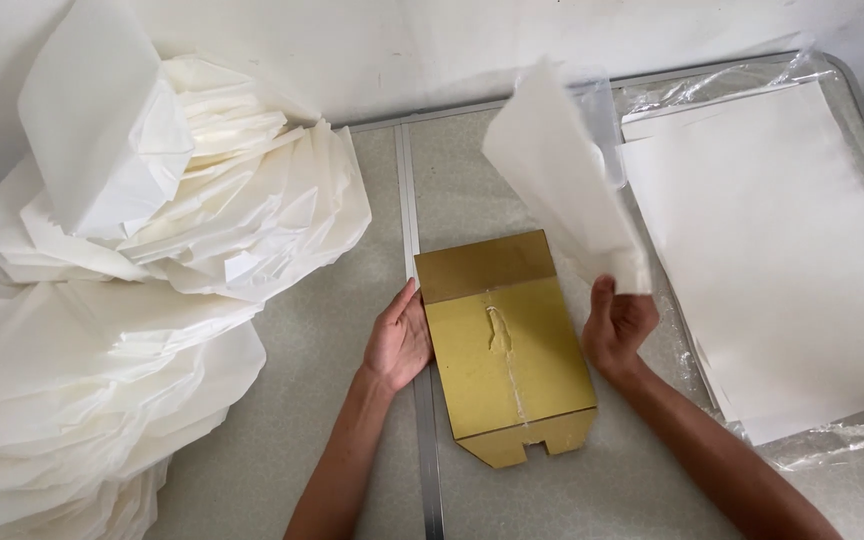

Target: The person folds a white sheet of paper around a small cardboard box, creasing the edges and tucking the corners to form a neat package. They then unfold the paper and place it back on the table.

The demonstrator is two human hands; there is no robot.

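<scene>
Head view, looking down on the tabletop [332, 420].

Left hand [399, 340]: released, palm flat and fingers straight, pressed against the left edge of a flattened gold box [507, 345]. The box lay directly to the right of that hand, between both hands, glued seam facing up, one flap folded at its far end and notched tabs at its near end.

Right hand [617, 325]: grip closed on the lower corner of a single white paper sheet [562, 170], pinched between thumb and fingers. The sheet rose up and away from the grip, clear of the box and not yet laid on it.

Just right of that grip lay a flat stack of white sheets [782, 250] on a clear plastic wrapper [832, 440]. Well left of the left hand stood a large heap of folded white paper bundles [112, 280].

Judged progress: many bundles were finished; for this box, the sheet was picked but wrapping had not begun.
</scene>
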